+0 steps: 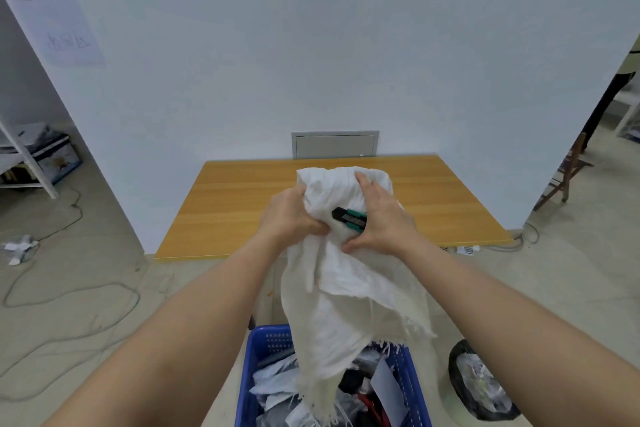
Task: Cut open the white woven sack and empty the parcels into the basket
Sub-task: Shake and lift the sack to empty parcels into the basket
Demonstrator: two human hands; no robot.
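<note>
I hold the white woven sack [346, 288] up in front of me, its frayed cut end hanging down into the blue plastic basket [268, 343]. My left hand [289, 215] grips the sack's upper left side. My right hand [384, 218] presses a green and black utility knife [349, 217] against the sack while gripping its upper right side. Several parcels [277, 383], grey, white and black, lie in the basket below the sack's open end.
A wooden table [242, 204] stands against the white wall just beyond the sack. A black bin with a bag [479, 381] sits on the floor right of the basket. Cables [69, 291] trail over the floor at left. A chair [568, 170] stands at far right.
</note>
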